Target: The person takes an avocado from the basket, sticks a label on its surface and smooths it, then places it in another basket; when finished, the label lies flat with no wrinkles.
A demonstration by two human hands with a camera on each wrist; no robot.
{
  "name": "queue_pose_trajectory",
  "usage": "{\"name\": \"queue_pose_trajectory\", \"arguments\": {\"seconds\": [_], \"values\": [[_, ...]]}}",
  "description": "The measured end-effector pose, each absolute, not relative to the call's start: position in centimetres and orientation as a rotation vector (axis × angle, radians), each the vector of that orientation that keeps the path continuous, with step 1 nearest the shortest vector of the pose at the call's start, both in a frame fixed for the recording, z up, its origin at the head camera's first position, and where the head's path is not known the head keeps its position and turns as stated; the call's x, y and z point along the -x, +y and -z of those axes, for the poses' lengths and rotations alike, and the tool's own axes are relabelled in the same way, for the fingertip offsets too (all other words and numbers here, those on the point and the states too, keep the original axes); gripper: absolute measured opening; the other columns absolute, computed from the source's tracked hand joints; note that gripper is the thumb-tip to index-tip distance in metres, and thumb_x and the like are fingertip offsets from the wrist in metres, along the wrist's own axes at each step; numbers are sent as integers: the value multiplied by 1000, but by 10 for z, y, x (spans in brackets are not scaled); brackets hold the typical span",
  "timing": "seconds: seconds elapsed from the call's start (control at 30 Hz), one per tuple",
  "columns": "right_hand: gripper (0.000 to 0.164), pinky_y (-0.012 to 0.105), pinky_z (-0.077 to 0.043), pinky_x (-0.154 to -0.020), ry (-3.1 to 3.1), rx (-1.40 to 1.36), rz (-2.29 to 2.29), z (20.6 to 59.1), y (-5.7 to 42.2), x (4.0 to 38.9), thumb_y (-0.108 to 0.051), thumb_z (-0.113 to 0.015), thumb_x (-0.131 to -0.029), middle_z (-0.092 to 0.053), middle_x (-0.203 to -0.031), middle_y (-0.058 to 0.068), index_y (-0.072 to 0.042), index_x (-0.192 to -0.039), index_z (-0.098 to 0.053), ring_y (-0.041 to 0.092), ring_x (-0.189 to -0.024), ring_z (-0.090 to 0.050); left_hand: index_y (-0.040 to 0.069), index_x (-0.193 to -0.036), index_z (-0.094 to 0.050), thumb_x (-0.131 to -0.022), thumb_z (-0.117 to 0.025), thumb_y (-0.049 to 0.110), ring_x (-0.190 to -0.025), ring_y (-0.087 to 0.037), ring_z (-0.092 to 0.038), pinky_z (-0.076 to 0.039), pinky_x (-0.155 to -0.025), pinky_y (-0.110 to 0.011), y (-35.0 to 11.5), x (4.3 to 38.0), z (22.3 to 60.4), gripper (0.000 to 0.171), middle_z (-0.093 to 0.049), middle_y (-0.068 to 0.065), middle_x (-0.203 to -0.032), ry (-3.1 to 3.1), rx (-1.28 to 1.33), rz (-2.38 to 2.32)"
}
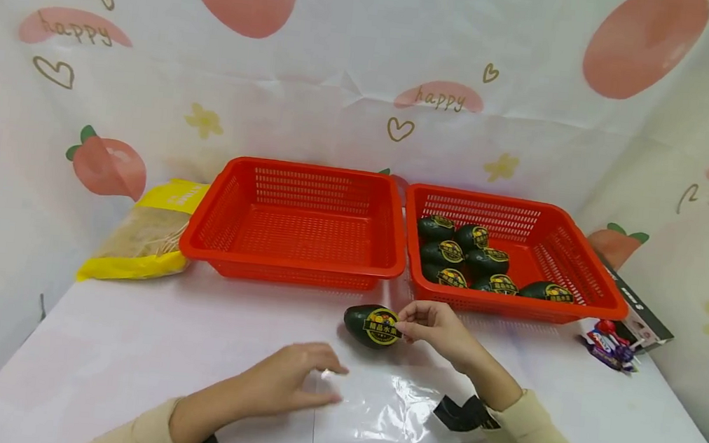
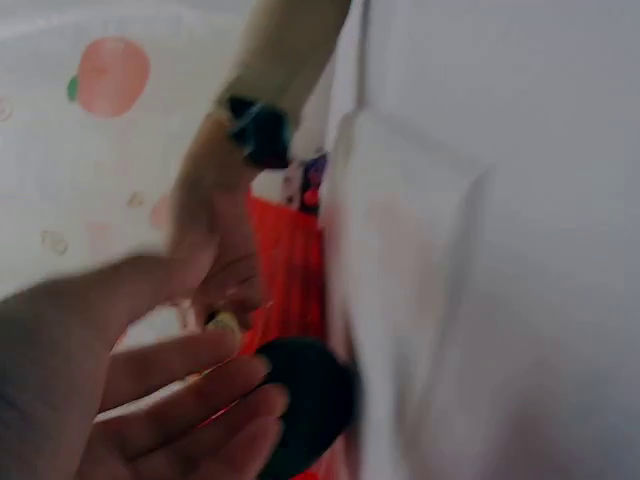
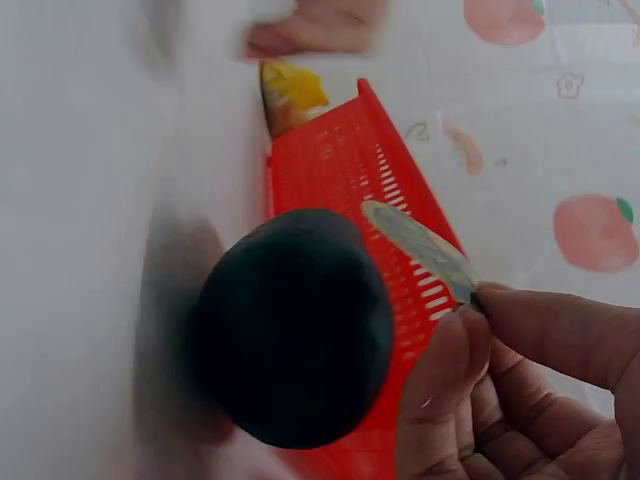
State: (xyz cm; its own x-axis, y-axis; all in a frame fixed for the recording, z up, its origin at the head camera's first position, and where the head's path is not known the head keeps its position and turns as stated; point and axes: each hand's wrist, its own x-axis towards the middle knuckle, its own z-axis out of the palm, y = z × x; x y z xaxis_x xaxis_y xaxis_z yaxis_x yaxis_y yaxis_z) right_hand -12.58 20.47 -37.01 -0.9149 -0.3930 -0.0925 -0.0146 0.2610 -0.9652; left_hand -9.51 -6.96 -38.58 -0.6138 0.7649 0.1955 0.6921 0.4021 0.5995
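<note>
A dark green avocado [image 1: 358, 324] lies on the white table, in front of the baskets. My right hand [image 1: 440, 331] pinches a round black-and-gold sticker [image 3: 425, 248] by its edge, between thumb and index finger. From the head the sticker overlaps the avocado; the right wrist view shows it tilted, with a gap to the dark fruit [image 3: 300, 330]. My left hand [image 1: 290, 378] is held with fingers spread from the thumb, holding nothing, at the left edge of a clear plastic sheet [image 1: 369, 420]. In the left wrist view its fingers overlap the avocado [image 2: 310, 405].
Behind stand two red baskets: the left one [image 1: 289, 272] has nothing in it, the right one [image 1: 585, 259] holds several stickered avocados [image 1: 487, 261]. A yellow bag [image 1: 138, 231] leans at the left. Wrapped candies [image 1: 609, 346] and a dark box [image 1: 638, 310] lie at the right.
</note>
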Motion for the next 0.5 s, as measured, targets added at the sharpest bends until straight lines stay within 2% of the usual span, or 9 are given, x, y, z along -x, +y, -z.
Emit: {"name": "queue_pose_trajectory", "arguments": {"seconds": [0.1,0.23,0.37,0.5], "values": [[14,23,-54,-70,2159,314,1786,377,206,128,-6,-62,-88,-61,-77,-8,5,-95,-57,6,-69,-58,3,-101,-69,-85,-68,18,-79,-10,-65,-54,-72,-20,-53,119,377,23,-71,-5,-91,2559,-1054,-1352],[10,24,-54,-73,2098,293,1874,381,204,127,-8,-63,-87,-62,-77,-8,-1,-94,-59,8,-70,-59,2,-94,-70,-82,-70,14,-70,-7,-63,-53,-63,-19,-36,139,372,16,-71,-7,-83,2476,-764,-1622],[18,23,-54,-72,2127,237,1898,382,201,128,-8,-64,-87,-63,-77,-8,3,-99,-58,7,-70,-60,3,-85,-69,-80,-71,10,-66,-6,-60,-52,-59,-19,-29,149,372,9,-69,-7,-78,2443,-718,-1658],[30,23,-55,-69,2172,173,1907,385,199,129,-4,-65,-85,-63,-76,-6,10,-107,-50,7,-67,-60,3,-82,-69,-79,-71,7,-66,-7,-59,-52,-60,-18,-23,154,373,5,-68,-7,-77,2466,-723,-1632]]}}
